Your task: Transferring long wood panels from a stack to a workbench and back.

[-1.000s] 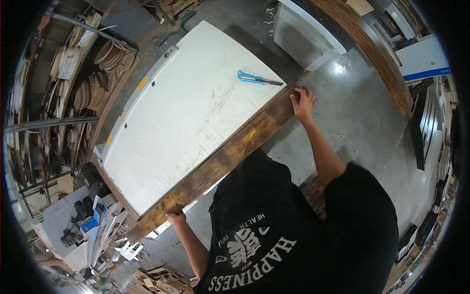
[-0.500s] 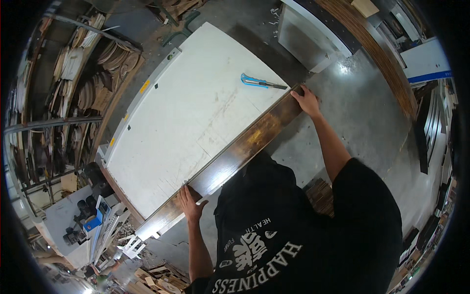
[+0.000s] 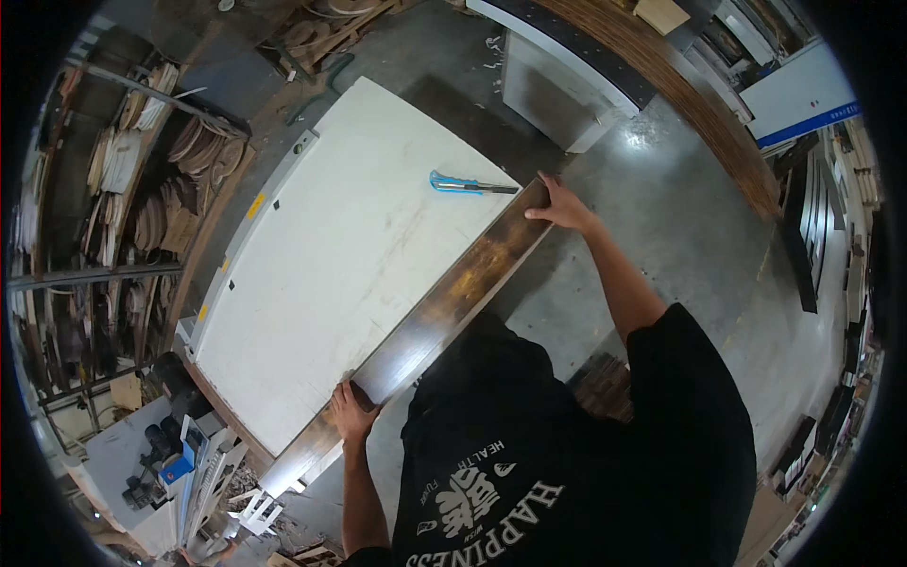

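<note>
A long, narrow, glossy brown plank [image 3: 442,300] lies slantwise along the near edge of a white-topped table [image 3: 340,236]. Its surface is mottled, with a yellowish patch toward the far right end and a bright shine toward the left. My left hand [image 3: 352,414] grips it at the lower left, fingers over the far edge and thumb toward the near side. Up at the far right end, my right hand [image 3: 567,203] clasps the plank, its thumb lying over the face. A blue utility knife [image 3: 463,184] rests on the tabletop close to that end.
A grey spirit level [image 3: 253,210] with yellow labels runs along the table's far left edge. Shelves of offcuts [image 3: 132,161] stand at left. A machine with a blue part [image 3: 175,468] is at lower left. A white cabinet-like block [image 3: 553,90] stands on the floor beyond the table.
The whole view has shifted, with table and plank now appearing farther left. My right thumb has come over the plank's face. My left hand still holds its lower part.
</note>
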{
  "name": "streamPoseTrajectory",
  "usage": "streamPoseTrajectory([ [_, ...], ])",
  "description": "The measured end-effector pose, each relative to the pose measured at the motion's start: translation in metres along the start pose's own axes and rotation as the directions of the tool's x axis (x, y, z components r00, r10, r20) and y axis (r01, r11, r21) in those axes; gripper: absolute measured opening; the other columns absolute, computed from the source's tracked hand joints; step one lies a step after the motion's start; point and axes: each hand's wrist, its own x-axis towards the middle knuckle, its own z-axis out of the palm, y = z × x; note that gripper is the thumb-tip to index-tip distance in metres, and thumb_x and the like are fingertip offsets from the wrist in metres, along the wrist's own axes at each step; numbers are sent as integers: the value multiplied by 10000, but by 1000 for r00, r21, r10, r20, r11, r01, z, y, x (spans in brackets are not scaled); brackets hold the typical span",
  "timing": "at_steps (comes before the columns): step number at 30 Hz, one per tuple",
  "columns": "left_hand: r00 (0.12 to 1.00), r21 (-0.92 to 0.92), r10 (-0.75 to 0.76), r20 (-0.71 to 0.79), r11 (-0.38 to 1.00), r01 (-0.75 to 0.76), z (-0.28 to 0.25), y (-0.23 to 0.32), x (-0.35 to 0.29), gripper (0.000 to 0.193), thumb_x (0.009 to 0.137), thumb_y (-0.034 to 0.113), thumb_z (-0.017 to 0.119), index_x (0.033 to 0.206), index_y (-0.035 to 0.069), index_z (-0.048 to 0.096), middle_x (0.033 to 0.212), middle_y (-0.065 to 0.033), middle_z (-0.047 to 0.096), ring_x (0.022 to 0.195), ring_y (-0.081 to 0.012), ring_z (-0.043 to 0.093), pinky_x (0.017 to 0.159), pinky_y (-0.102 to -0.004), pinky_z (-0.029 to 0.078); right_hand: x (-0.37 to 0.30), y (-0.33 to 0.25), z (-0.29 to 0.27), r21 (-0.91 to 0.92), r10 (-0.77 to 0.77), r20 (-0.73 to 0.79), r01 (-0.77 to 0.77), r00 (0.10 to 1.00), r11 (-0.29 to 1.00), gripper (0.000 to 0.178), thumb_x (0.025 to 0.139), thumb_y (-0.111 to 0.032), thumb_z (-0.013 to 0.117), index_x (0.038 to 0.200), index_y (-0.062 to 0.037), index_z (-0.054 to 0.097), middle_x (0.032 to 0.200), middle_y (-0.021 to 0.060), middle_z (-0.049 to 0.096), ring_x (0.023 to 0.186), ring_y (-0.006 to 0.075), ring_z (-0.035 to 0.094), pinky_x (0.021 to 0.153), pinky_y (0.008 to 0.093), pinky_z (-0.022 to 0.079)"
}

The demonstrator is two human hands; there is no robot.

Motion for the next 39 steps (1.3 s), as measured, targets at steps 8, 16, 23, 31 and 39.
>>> streamPoseTrajectory([
  [8, 1000, 2, 10, 14, 1000, -10, 6, -8, -1, 1131, 634, 321, 956, 1562, 64, 364, 1478, -207, 506, 1387, -409, 462, 1192, -511, 377, 5, 7, -57, -269, -346, 336, 442, 876, 856, 1238, 628, -185, 940, 1652, -224, 247, 1447, 173, 538, 1256, 407, 601, 1020, 503, 526],
  [16, 998, 94, 58, -2, 994, -58, -1, -4, 4, 1101, 618, 314, 957, 1530, 59, 395, 1445, -187, 525, 1335, -406, 499, 1154, -514, 407, 18, -14, -68, -456, -262, 521, 525, 812, 719, 1119, 730, -150, 862, 1653, -215, 230, 1357, 191, 602, 1146, 413, 662, 945, 501, 554],
  [23, 998, 98, 59, 2, 993, -59, -4, -2, 4, 1061, 616, 317, 958, 1493, 49, 426, 1417, -175, 533, 1335, -387, 491, 1156, -492, 407, 19, -13, -65, -460, -137, 595, 475, 792, 750, 1200, 730, -181, 899, 1666, -147, 149, 1421, 234, 585, 1194, 415, 643, 1003, 491, 536],
  [31, 1000, 33, 5, 19, 999, -6, -3, 6, 6, 1052, 620, 287, 958, 1484, 46, 409, 1439, -181, 505, 1360, -390, 457, 1174, -486, 392, 17, 12, -15, -161, 16, 249, 26, 968, 987, 866, 883, -619, 712, 1514, -56, 525, 1431, 257, 606, 1308, 428, 590, 1116, 489, 457],
  [39, 996, 41, -88, 12, 995, 87, 4, 20, 10, 1133, 547, 271, 1004, 1468, 36, 387, 1400, -192, 486, 1332, -412, 454, 1165, -506, 378, -4, -19, -18, -95, 221, 129, -209, 967, 973, 755, 898, -541, 709, 1465, -59, 579, 1437, 191, 625, 1333, 394, 582, 1119, 480, 461],
])
